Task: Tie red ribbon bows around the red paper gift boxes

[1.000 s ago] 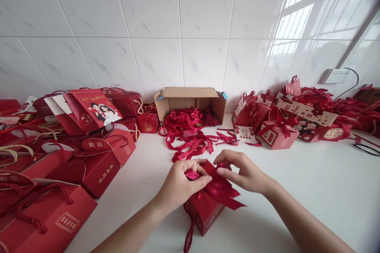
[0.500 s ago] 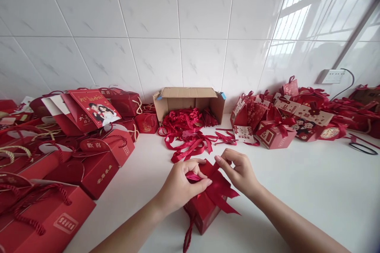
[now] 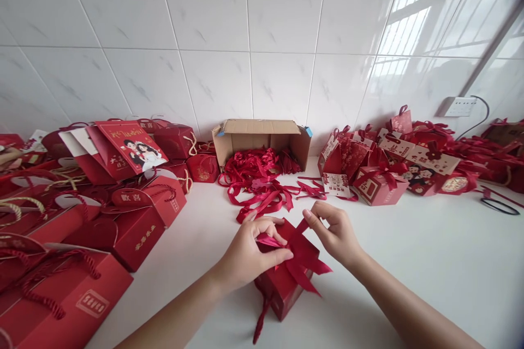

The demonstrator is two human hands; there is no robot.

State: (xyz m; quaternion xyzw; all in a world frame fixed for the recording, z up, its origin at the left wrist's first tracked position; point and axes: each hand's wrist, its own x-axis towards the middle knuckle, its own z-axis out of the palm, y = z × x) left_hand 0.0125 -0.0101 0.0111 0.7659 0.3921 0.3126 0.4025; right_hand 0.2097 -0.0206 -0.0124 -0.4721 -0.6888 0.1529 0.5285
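A small red gift box (image 3: 282, 286) stands on the white counter in front of me, with a red satin ribbon (image 3: 305, 259) tied across its top. My left hand (image 3: 249, 253) rests on the box's left side, its thumb and fingers pinched on a loop of the ribbon. My right hand (image 3: 333, 232) is at the box's far right corner, its fingertips pinched on another strand of the same ribbon. A red cord (image 3: 260, 324) hangs from the box towards me.
An open cardboard box (image 3: 262, 139) spilling loose red ribbons (image 3: 262, 188) sits against the tiled wall. Large red gift boxes (image 3: 82, 218) crowd the left. Small ribbon-tied boxes (image 3: 380, 185) are piled at the right, near a wall socket (image 3: 457, 105) and black cable (image 3: 500, 205).
My right hand has drawn its ribbon strand up and back towards the far corner of the box. My left hand stays pinched on the loop.
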